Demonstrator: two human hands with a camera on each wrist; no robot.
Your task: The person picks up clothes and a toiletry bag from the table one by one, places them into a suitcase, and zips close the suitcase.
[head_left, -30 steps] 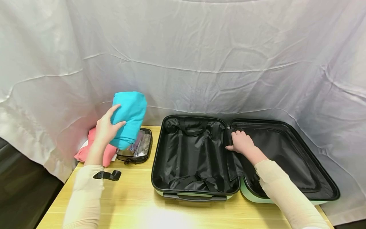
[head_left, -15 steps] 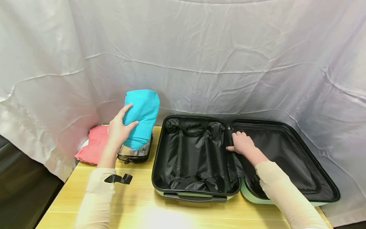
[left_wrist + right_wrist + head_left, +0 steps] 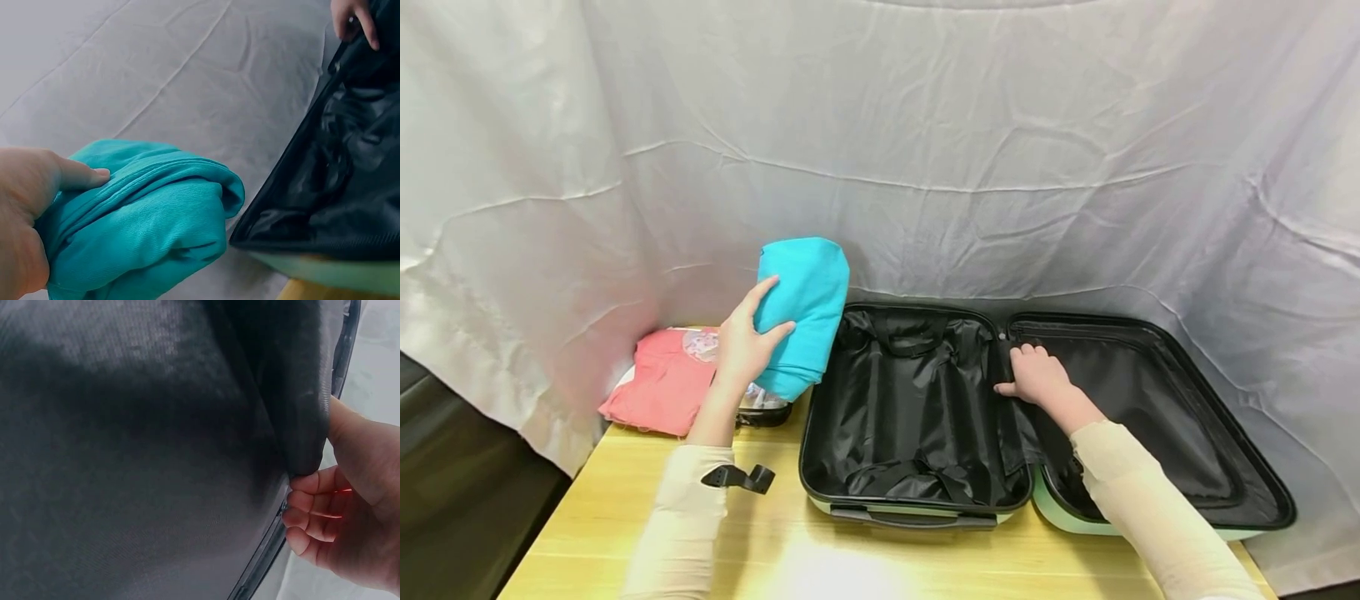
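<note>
My left hand (image 3: 743,346) grips a folded turquoise cloth garment (image 3: 807,308) by its left side, thumb on the near face. It hangs in the air at the left edge of an open suitcase (image 3: 917,408) with black lining and a pale green shell. In the left wrist view the cloth bundle (image 3: 150,219) shows its folded layers, apart from the suitcase rim (image 3: 300,153). My right hand (image 3: 1036,375) is at the hinge between the two halves. There it pinches the edge of a black fabric divider flap (image 3: 294,381), fingers curled in the right wrist view.
Behind my left forearm lie a folded coral-pink garment (image 3: 662,379) and a clear-topped black-edged pouch (image 3: 763,417), mostly hidden by the cloth. The suitcase's other half (image 3: 1135,400) lies flat at right. A grey-white curtain (image 3: 925,150) hangs behind the wooden table (image 3: 760,533).
My left hand has carried the turquoise garment rightward, from over the pouch to the suitcase's left edge. My right hand has stayed at the divider flap.
</note>
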